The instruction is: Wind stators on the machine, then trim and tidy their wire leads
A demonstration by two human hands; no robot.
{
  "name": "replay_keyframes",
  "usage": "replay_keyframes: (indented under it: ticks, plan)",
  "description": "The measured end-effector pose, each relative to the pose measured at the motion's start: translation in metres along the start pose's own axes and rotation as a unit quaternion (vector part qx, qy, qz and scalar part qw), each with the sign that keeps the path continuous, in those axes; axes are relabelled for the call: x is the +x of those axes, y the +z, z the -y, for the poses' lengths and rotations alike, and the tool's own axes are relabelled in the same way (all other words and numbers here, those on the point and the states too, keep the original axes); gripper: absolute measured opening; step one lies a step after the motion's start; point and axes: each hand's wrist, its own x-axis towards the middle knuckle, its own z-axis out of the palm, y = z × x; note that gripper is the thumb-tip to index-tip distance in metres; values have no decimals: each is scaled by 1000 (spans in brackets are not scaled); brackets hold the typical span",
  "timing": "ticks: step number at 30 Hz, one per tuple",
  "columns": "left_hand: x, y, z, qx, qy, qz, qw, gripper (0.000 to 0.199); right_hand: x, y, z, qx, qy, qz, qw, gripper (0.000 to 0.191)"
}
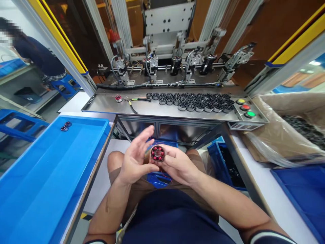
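A round motor stator [157, 154] with a black rim and red windings is gripped in my right hand [177, 162], its open face turned up toward me. Thin wires hang below it, over my lap. My left hand [137, 159] is just left of the stator, fingers spread and raised, with the thumb tip close under its rim; whether the thumb touches it I cannot tell. On the steel ledge ahead lie a similar red-wound part [118, 98] and pliers [134, 102] with black and yellow handles.
Rows of black ring-shaped parts [193, 101] stand on the ledge [101, 103], beside yellow, red and green buttons [245, 107]. Machine fixtures [177, 64] rise behind. A blue tray [50, 162] holds several small parts at left; a lined carton [266, 118] stands right. A person [38, 54] is at far left.
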Motion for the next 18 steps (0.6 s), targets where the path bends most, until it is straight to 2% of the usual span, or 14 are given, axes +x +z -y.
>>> replay_keyframes:
  ticks: [2, 4, 6, 7, 9, 11, 14, 18]
  plan:
    - [-4, -6, -4, 53, -22, -38, 998, 78, -1, -4, 1, -135, -98, -47, 985, 39]
    - [-9, -8, -8, 105, -55, -32, 992, 63, -3, -8, 2, -298, -219, -81, 926, 36]
    - [-14, -7, -11, 131, -86, -5, 988, 49, -3, -10, 2, -415, -315, -77, 850, 35]
    - [-15, -5, -12, 134, -93, 3, 987, 47, -3, -11, 2, -449, -345, -65, 822, 36]
    - [-17, 0, -12, 135, -96, 13, 986, 46, -4, -11, 3, -481, -372, -47, 792, 38]
    - [-15, 3, -12, 136, -85, 20, 987, 45, -6, -12, 5, -492, -369, -36, 788, 39]
    - [-13, 2, -12, 171, -46, 10, 984, 42, -8, -13, 14, -480, -333, -6, 811, 38]
    - [-12, -2, -11, 216, -10, -11, 976, 43, -7, -11, 27, -447, -296, -10, 844, 13]
